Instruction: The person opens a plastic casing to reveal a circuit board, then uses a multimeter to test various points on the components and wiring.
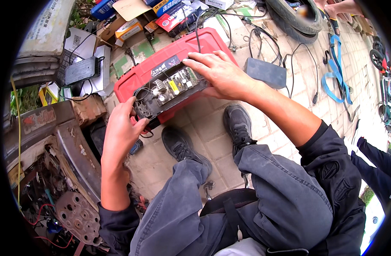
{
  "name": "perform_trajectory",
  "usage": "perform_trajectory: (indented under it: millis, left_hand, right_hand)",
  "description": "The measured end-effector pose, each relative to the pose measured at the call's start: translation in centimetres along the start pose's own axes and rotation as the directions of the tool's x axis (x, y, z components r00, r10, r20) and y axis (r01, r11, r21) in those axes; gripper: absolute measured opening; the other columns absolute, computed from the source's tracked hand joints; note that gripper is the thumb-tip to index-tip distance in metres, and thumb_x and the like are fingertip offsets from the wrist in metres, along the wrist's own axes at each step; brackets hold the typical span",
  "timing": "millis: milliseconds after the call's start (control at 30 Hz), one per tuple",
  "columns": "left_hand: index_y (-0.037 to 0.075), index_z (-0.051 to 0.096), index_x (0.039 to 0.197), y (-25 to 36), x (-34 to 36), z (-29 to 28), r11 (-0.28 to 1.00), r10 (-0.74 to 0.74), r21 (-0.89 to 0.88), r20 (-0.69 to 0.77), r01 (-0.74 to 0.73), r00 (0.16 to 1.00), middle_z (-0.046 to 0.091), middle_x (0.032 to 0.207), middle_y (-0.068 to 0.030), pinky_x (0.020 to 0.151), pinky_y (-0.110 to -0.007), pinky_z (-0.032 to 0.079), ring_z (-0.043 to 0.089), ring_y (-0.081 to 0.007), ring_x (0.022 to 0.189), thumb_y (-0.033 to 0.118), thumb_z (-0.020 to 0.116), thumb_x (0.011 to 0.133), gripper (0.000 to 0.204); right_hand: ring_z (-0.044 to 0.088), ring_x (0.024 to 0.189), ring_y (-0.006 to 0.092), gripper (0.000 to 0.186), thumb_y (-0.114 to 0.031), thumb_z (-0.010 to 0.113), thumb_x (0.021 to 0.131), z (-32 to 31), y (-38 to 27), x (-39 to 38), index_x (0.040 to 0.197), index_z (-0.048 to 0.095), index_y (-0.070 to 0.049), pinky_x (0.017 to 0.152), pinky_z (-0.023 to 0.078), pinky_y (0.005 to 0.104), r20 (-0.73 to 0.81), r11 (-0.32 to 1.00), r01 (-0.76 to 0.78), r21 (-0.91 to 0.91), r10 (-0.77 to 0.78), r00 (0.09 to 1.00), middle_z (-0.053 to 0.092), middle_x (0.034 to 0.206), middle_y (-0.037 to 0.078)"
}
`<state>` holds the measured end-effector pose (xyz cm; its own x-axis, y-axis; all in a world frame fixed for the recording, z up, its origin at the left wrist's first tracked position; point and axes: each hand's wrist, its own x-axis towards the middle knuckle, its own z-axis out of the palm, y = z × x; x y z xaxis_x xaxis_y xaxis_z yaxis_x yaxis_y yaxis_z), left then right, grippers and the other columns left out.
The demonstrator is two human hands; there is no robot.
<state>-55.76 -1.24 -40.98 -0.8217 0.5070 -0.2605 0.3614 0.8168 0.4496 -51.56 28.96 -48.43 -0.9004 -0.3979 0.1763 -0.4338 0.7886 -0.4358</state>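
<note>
An opened black device housing [187, 93] with a bare circuit board [174, 85] inside rests on a red plastic case [210, 39]. Parts on the board include a yellow block, silvery pieces and a white round component. My left hand [123, 128] pinches the near left end of the housing between thumb and fingers, beside some thin dark wires. At the other end, my right hand [225, 77] grips the housing with fingers on the far edge and the thumb side below, partly hidden.
A black power brick [265, 72] with cables lies right of the case. Beyond are tyres [295, 25], a blue strap [337, 64] and small boxes [129, 30]. Another black charger [82, 70] sits at left, above metal scrap [78, 215]. Another person's dark-clothed legs [376, 164] show at right.
</note>
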Motion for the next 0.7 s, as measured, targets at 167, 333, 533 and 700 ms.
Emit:
perform_trajectory:
  millis: [167, 333, 533, 700]
  left_hand:
    - [-0.004, 0.047, 0.135, 0.0, -0.5, -0.8, 0.997, -0.022, -0.071, 0.052, 0.026, 0.998, 0.058, 0.094, -0.0148, 0.089, -0.038, 0.045, 0.055, -0.0308, 0.094, 0.005, 0.077, 0.069, 0.073]
    - [-0.003, 0.047, 0.135, -1.2, -1.4, -0.9, 0.999, 0.033, -0.027, -0.047, -0.034, 0.998, 0.058, 0.099, -0.0162, 0.092, -0.039, 0.044, 0.055, -0.0334, 0.097, 0.006, 0.077, 0.069, 0.074]
    - [-0.002, 0.061, 0.117, -4.8, -4.1, 3.3, 0.918, -0.26, -0.336, -0.109, 0.21, 0.96, 0.058, 0.096, -0.0094, 0.073, -0.032, 0.047, 0.051, -0.0185, 0.076, 0.015, 0.08, 0.071, 0.052]
    - [-0.001, 0.055, 0.111, -5.5, -6.8, 9.5, 0.848, -0.423, -0.491, -0.403, 0.199, 0.811, 0.05, 0.099, -0.0073, 0.077, -0.031, 0.046, 0.048, -0.0166, 0.083, 0.029, 0.083, 0.074, 0.056]
  right_hand:
    - [0.048, 0.126, 0.0305, 0.085, -0.019, 0.081, 0.067, -0.1, -0.3, 0.1, 0.142, 0.041, -0.01, 0.104, 0.034, 0.0467, 0.004, 1.0, -0.011, 0.006, 0.011, 1.0, 0.043, 0.142, 0.015]
    - [0.042, 0.129, 0.0353, 0.089, -0.015, 0.083, 0.064, -0.9, -0.8, -0.3, 0.142, 0.041, -0.01, 0.105, 0.034, 0.047, 0.017, 0.999, -0.041, -0.006, 0.041, 0.999, 0.037, 0.147, 0.016]
    - [0.039, 0.129, 0.038, 0.087, -0.018, 0.083, 0.065, -2.5, -1.6, -0.4, 0.141, 0.041, -0.01, 0.108, 0.034, 0.0476, 0.008, 0.999, -0.049, 0.016, 0.049, 0.999, 0.036, 0.148, 0.016]
    - [0.039, 0.13, 0.0388, 0.086, -0.019, 0.083, 0.067, -2.7, -1.9, 0.0, 0.142, 0.041, -0.01, 0.108, 0.033, 0.048, 0.018, 0.998, -0.055, 0.024, 0.054, 0.998, 0.036, 0.148, 0.017]
